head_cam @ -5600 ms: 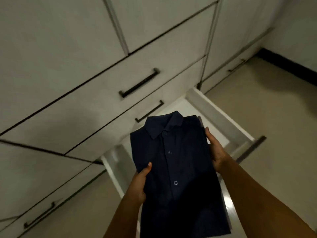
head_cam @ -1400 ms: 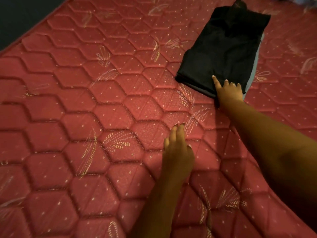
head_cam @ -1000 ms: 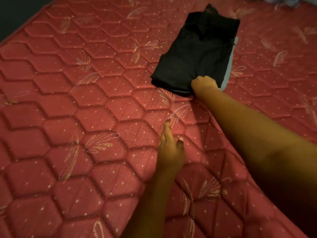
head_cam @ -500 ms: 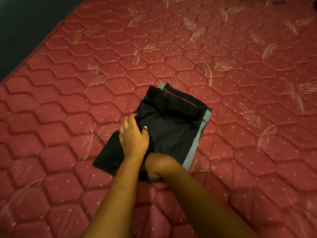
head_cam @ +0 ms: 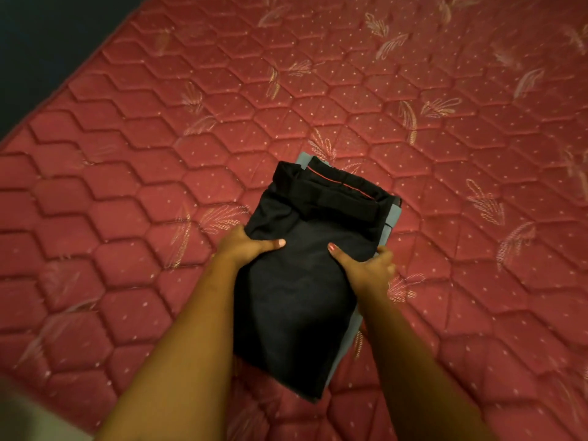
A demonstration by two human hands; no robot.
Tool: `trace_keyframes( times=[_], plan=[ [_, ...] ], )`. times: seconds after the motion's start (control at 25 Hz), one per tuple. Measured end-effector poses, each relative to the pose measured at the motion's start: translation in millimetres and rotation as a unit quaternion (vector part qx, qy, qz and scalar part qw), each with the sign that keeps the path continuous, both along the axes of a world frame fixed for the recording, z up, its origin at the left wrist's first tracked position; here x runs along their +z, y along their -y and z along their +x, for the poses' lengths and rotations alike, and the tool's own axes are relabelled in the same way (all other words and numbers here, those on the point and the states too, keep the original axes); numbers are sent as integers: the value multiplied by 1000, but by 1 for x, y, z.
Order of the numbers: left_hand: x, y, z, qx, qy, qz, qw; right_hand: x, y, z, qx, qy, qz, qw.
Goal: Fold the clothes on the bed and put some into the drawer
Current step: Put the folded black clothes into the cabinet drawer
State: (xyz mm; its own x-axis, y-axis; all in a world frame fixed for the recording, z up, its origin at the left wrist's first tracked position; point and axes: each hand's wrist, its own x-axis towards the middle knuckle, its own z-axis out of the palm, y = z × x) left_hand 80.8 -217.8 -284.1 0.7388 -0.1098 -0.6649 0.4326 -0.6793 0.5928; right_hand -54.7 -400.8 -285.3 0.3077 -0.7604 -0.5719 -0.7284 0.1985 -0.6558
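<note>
Black garment [head_cam: 299,297]: 1, atop grey garment [head_cam: 394,216]: 1 | left grip [head_cam: 245,246], right grip [head_cam: 366,268]: both clasp them

This is a bedroom in a home. A bare red mattress [head_cam: 159,218], quilted in hexagons with pale feather motifs, fills nearly the whole view. A folded stack of dark clothes [head_cam: 302,297] is at centre, and a dark strip [head_cam: 47,43] lies beyond the mattress edge at 10 o'clock.
</note>
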Motion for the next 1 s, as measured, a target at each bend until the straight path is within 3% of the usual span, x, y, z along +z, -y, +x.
trace_keyframes(
  times=[0.08, 0.16, 0.36, 0.56, 0.88, 1.0],
  plan=[
    [4, -2, -4, -3, -27, -31, 999, -7, -9, 4, -73, -1, 7, 997],
    [6, -6, -15, 15, -26, -47, 998, -13, -12, 1, -90, 52, 52, 993],
    [-11, -36, -70, 141, 26, -94, 985, -3, -24, -20, 32, 132, 245, 960],
    [11, -88, -155, 234, 31, -124, 964, 1, -75, -81, 132, 85, 394, 906],
    [45, -194, -412, 462, 18, -147, 874, 16, -176, -217, 350, -26, 413, 840],
    [40, -252, -517, 580, 38, -135, 802, 21, -254, -263, 468, -42, 401, 786]
  ],
)
